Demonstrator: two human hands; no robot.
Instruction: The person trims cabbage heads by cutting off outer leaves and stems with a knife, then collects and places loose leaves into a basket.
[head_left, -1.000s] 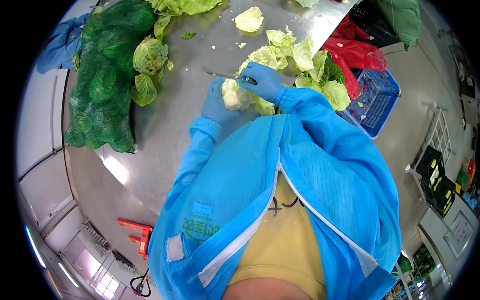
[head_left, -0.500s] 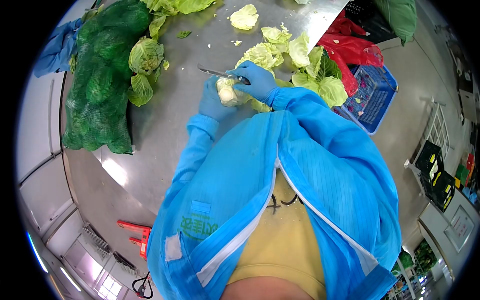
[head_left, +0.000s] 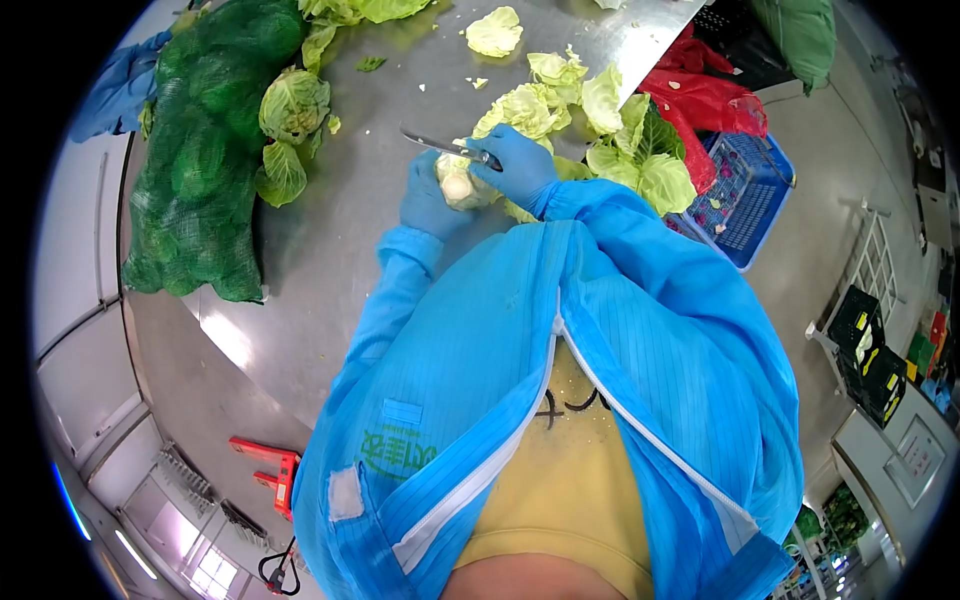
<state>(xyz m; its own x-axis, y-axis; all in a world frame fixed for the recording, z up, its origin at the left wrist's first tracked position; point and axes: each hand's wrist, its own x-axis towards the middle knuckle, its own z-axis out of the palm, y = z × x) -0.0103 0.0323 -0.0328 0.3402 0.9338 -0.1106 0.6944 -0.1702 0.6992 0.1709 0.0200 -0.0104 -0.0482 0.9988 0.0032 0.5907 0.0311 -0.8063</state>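
In the head view, your left hand in a blue glove (head_left: 428, 200) is curled around the side of a pale, trimmed cabbage head with a whitish stem end (head_left: 457, 187), just beyond the front of your jacket, over the near part of the grey metal table (head_left: 345, 230). Your right hand in a blue glove (head_left: 520, 170) is closed around the dark handle of a silver-bladed knife (head_left: 430, 142), beside the cabbage; the blade points left across its far side, and you cannot tell whether the edge touches it.

Loose pale-green leaves (head_left: 525, 108) lie beyond and to the right of your hands. To the left, a leafy green cabbage (head_left: 294, 104) sits beside a long green mesh sack (head_left: 190, 200). Off to the right, a red plastic bag (head_left: 700, 100) hangs over a blue plastic crate (head_left: 760, 205).

Your open blue zip jacket (head_left: 650, 320) carries green Chinese characters (head_left: 390, 452) on the left chest, too distorted to read surely, near a blank white patch (head_left: 346, 494). Black marks (head_left: 572, 402) on your yellow shirt (head_left: 560, 480) are partly covered. At the near right, print on a framed white sheet (head_left: 915, 450) is too small to read.
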